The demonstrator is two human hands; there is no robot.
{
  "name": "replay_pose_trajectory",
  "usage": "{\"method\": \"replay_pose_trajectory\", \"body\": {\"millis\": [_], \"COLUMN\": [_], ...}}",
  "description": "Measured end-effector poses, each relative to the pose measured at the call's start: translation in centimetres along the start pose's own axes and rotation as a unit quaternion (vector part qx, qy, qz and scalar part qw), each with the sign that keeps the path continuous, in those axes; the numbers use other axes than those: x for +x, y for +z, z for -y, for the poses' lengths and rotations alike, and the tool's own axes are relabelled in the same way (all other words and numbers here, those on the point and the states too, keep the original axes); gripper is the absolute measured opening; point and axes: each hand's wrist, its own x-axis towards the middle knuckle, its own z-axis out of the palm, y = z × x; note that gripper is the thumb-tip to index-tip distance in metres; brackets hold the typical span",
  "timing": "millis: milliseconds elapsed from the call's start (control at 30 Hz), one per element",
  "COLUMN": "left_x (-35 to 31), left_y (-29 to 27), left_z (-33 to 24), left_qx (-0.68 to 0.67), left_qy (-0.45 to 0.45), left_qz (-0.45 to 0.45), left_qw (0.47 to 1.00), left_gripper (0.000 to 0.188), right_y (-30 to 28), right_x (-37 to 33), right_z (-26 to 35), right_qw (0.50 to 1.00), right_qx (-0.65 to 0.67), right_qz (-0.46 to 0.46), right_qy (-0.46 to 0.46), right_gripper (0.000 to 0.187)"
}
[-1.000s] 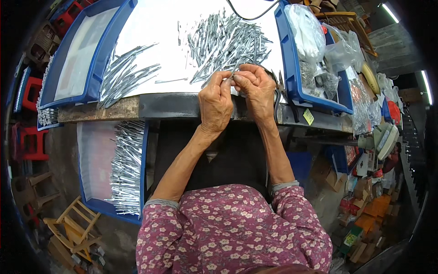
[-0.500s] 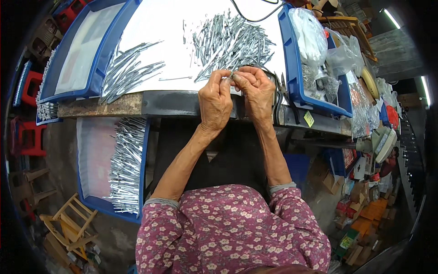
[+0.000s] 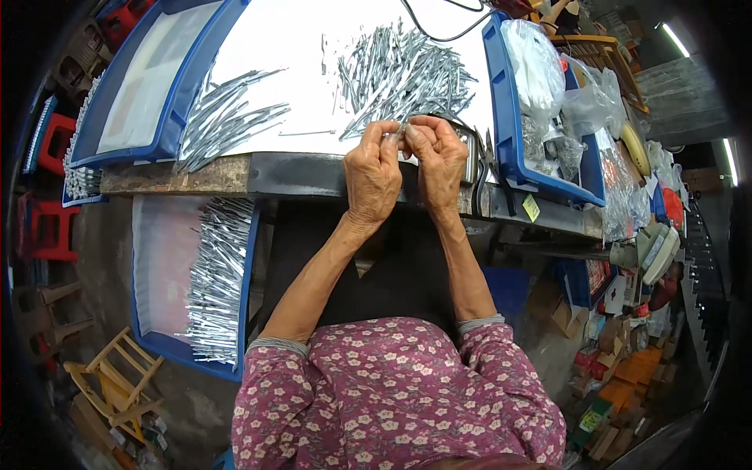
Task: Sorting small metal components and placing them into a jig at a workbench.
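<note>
At the table's front edge, my left hand (image 3: 374, 171) and my right hand (image 3: 440, 166) meet with thumbs and fingertips pinched together. Something small is between them, mostly covered by the fingers; I cannot make out its kind. Just beyond the hands lies a large heap of thin grey metal pieces (image 3: 403, 74) on the white table top (image 3: 301, 39). A single thin rod (image 3: 307, 132) rests flat to the left of my left hand. Farther left, a smaller bunch of similar slim metal pieces (image 3: 235, 113) is laid roughly side by side.
Hand tools with dark handles (image 3: 489, 160) lie right of my right hand. A blue tray (image 3: 509, 133) holds bagged small parts. At the left stands another blue tray (image 3: 168, 129); below the table, a blue bin (image 3: 160, 345) holds rows of metal pieces. A black cable (image 3: 427, 33) crosses the back.
Both hands stay pinched together at nearly the same spot, with only slight finger movement. The whole view has shifted a little.
</note>
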Motion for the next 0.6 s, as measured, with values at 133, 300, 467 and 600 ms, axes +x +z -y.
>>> {"method": "replay_pose_trajectory", "body": {"millis": [133,300,467,600], "left_x": [-0.04,-0.11,-0.2,-0.08], "left_y": [-0.02,-0.12,-0.25,-0.08], "left_z": [-0.28,-0.01,-0.04,-0.27], "left_qx": [-0.002,0.026,0.051,0.049], "left_qy": [-0.01,0.006,-0.015,0.011], "left_qz": [-0.005,-0.018,-0.003,-0.023], "left_qw": [1.0,0.999,0.999,0.998], "left_gripper": [0.01,0.01,0.011,0.011], "right_y": [0.12,0.93,0.95,0.96], "right_x": [0.0,-0.29,-0.32,-0.53], "right_z": [-0.12,0.22,0.16,-0.1], "right_qw": [1.0,0.999,0.999,0.998], "right_qx": [-0.012,-0.032,-0.036,-0.04], "right_qz": [-0.003,-0.035,-0.041,-0.048], "right_qy": [-0.002,0.002,0.005,-0.009], "right_gripper": [0.019,0.018,0.019,0.019]}}
